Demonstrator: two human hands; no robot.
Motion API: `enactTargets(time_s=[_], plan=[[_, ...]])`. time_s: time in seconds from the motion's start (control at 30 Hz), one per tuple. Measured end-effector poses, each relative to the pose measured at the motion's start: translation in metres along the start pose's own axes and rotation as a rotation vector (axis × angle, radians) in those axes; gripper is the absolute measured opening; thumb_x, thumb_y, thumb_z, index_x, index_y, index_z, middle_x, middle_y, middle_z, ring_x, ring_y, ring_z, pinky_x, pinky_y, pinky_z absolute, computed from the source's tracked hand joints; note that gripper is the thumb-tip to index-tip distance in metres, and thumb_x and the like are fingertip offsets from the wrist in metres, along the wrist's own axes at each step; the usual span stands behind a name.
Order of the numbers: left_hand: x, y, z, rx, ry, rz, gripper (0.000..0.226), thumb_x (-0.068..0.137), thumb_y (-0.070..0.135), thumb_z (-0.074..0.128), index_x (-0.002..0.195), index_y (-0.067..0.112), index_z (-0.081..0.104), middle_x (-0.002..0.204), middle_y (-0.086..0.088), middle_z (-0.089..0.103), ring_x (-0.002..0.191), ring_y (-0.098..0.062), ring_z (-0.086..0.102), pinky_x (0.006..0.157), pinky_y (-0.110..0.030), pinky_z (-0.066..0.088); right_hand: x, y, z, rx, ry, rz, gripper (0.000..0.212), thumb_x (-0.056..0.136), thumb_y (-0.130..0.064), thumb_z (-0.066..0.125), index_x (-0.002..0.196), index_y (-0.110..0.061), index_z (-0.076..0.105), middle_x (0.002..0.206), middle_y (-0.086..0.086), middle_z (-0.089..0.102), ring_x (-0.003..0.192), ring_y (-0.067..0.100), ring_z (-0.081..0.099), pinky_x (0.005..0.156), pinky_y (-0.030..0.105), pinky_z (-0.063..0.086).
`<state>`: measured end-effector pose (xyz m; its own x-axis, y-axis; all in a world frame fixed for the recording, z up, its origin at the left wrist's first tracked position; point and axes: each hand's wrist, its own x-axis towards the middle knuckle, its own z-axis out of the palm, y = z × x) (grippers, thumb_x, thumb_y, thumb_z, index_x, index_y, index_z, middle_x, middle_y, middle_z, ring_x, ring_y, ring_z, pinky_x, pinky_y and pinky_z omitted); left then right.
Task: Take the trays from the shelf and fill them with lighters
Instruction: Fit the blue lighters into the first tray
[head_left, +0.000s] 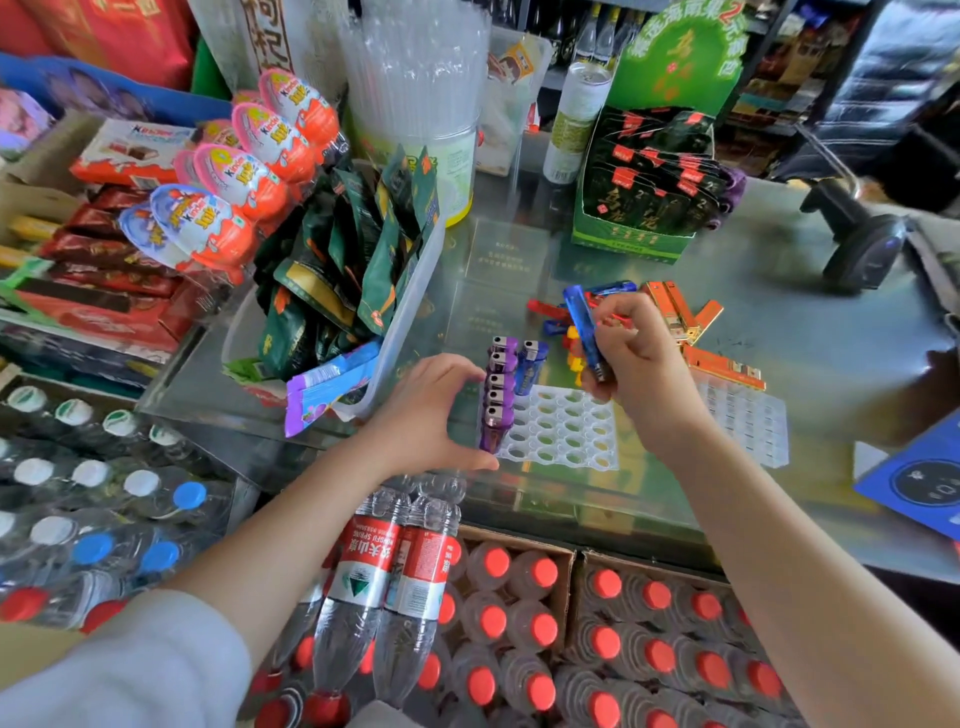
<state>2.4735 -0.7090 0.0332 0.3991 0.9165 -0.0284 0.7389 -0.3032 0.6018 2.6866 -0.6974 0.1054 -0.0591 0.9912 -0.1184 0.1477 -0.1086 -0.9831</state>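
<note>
Nearest the camera, red-capped water bottles (519, 618) stand packed in cardboard boxes below the counter; 2 taller ones carry red labels reading "NONGFU SPRING". To their left lie shrink-wrapped bottles with white and blue caps (93, 525).

On the glass counter (810, 332) sits the clear plastic tray (563, 431), a grid of round sockets. Its left column holds 5 purple lighters (497, 400) standing upright with metal heads up, and 1 blue lighter (531, 366) stands in the next column at the far end. The other sockets hold nothing.

The left hand (434, 415) curls around the tray's left edge, thumb at the near corner and fingers touching the purple row. The right hand (636, 364) hovers over the tray's far right corner, clenched around a translucent blue lighter (584, 325), which tilts with its metal head pointing down toward the tray.

A second clear tray (748, 421) lies just to the right. Behind the right hand a loose pile of red, blue and yellow lighters (563, 317) lies beside orange flat lighters (691, 327).

Farther left, a clear bin (410, 332) holds dark green packets, and egg-shaped packs (244, 176) read "Kinder Joy". Farther back stand a green display box (644, 197) with Chinese writing and a black barcode scanner (857, 234).
</note>
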Motion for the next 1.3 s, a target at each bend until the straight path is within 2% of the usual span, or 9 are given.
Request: enactTargets(time_s=[0.23, 0.37, 0.5, 0.6, 0.7, 0.8, 0.93, 1.1, 1.3], plan=[[-0.002, 0.004, 0.0, -0.009, 0.002, -0.04, 0.097, 0.045, 0.072, 0.055, 0.125, 0.019, 0.042, 0.128, 0.004, 0.041, 0.122, -0.015, 0.034, 0.104, -0.036, 0.031, -0.03, 0.008, -0.001, 0.349, -0.181, 0.168, 0.033, 0.094, 0.001, 0.037, 0.096, -0.018, 0.064, 0.075, 0.003, 0.067, 0.075, 0.018, 0.069, 0.065, 0.021, 0.055], [-0.003, 0.001, 0.002, -0.01, 0.051, -0.024, 0.098, 0.045, 0.075, 0.057, 0.124, 0.017, 0.047, 0.127, 0.002, 0.045, 0.119, -0.016, 0.04, 0.102, -0.033, 0.033, -0.038, 0.017, 0.005, 0.028, -0.145, -0.012, 0.023, 0.086, 0.001, 0.055, 0.096, -0.019, 0.062, 0.063, -0.006, 0.067, 0.066, 0.008, 0.064, 0.062, 0.017, 0.051], [-0.004, 0.003, 0.002, 0.009, 0.043, -0.027, 0.094, 0.05, 0.064, 0.073, 0.126, 0.016, 0.045, 0.13, 0.001, 0.045, 0.121, -0.016, 0.039, 0.102, -0.029, 0.03, -0.036, 0.026, 0.014, -0.263, -0.042, -0.121, 0.013, 0.093, -0.014, 0.049, 0.082, -0.019, 0.057, 0.057, -0.003, 0.062, 0.047, 0.004, 0.045, 0.052, 0.017, 0.04], [-0.004, 0.004, 0.001, 0.018, 0.044, -0.025, 0.088, 0.055, 0.053, 0.079, 0.127, 0.015, 0.044, 0.131, 0.001, 0.044, 0.122, -0.016, 0.038, 0.102, -0.029, 0.029, -0.031, 0.032, 0.022, -0.452, -0.053, -0.148, 0.015, 0.094, -0.018, 0.046, 0.083, -0.013, 0.053, 0.061, -0.007, 0.06, 0.05, 0.0, 0.05, 0.056, 0.017, 0.041], [-0.004, 0.004, 0.001, 0.0, 0.039, -0.03, 0.088, 0.053, 0.058, 0.076, 0.125, 0.017, 0.046, 0.129, 0.002, 0.045, 0.12, -0.016, 0.039, 0.101, -0.032, 0.033, -0.025, 0.033, 0.027, -0.594, -0.086, -0.15, 0.013, 0.095, -0.019, 0.045, 0.092, -0.006, 0.048, 0.069, -0.01, 0.06, 0.056, -0.003, 0.055, 0.054, 0.01, 0.039], [-0.004, 0.004, 0.001, -0.011, 0.039, -0.03, 0.088, 0.052, 0.059, 0.076, 0.124, 0.018, 0.047, 0.127, 0.002, 0.046, 0.119, -0.015, 0.04, 0.1, -0.033, 0.034, -0.021, 0.031, 0.027, -0.722, -0.117, -0.154, 0.009, 0.095, -0.021, 0.046, 0.096, -0.014, 0.041, 0.079, 0.003, 0.069, 0.065, 0.014, 0.063, 0.058, 0.024, 0.048], [-0.004, 0.003, 0.001, -0.009, 0.054, -0.006, 0.094, 0.046, 0.072, 0.058, 0.121, 0.017, 0.048, 0.125, 0.001, 0.048, 0.117, -0.015, 0.041, 0.099, -0.029, 0.032, -0.018, 0.023, 0.028, -1.004, -0.152, -0.188, 0.026, 0.095, -0.026, 0.046, 0.114, -0.009, 0.043, 0.083, 0.007, 0.07, 0.07, 0.026, 0.065, 0.062, 0.037, 0.054], [-0.005, 0.004, 0.0, -0.013, 0.064, -0.005, 0.091, 0.047, 0.071, 0.056, 0.121, 0.018, 0.048, 0.125, 0.001, 0.048, 0.118, -0.016, 0.042, 0.1, -0.035, 0.035, -0.009, 0.015, 0.025, -1.037, -0.219, -0.151, 0.027, 0.095, -0.029, 0.045, 0.109, -0.005, 0.046, 0.079, 0.009, 0.071, 0.07, 0.026, 0.067, 0.066, 0.041, 0.056], [-0.003, 0.002, 0.003, 0.008, 0.074, 0.014, 0.088, 0.05, 0.068, 0.057, 0.12, 0.017, 0.049, 0.124, -0.001, 0.049, 0.117, -0.018, 0.043, 0.101, -0.037, 0.035, 0.004, 0.009, 0.017, -1.039, -0.273, -0.186, 0.022, 0.093, -0.026, 0.05, 0.076, -0.013, 0.048, 0.068, 0.004, 0.069, 0.063, 0.023, 0.067, 0.064, 0.041, 0.057]])
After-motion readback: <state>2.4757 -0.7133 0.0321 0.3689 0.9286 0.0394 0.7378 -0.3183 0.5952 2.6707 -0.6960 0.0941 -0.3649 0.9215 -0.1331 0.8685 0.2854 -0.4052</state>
